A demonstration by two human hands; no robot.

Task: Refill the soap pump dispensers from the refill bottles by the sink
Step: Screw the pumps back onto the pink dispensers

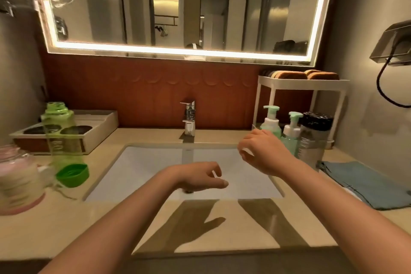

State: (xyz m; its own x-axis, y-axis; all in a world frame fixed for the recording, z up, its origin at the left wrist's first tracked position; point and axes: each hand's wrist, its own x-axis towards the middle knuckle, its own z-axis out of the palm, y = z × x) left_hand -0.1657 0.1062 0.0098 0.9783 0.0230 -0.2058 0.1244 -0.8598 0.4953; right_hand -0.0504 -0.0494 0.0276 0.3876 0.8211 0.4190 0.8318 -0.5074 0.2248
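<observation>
Over the white sink (155,162) I see the left hand (200,176) hovering, its fingers loosely curled and holding nothing; the right hand (260,151) hangs higher at the basin's right edge, fingers also loosely bent, empty; just behind it a green pump dispenser (271,125) and a second dispenser (291,134) stand upright on the counter, long axis vertical, nozzles pointing left toward the faucet (189,118); a dark-capped bottle (313,140) stands upright beside them; at far left a green bottle (62,138) stands upright, a green cap (72,174) at its foot.
</observation>
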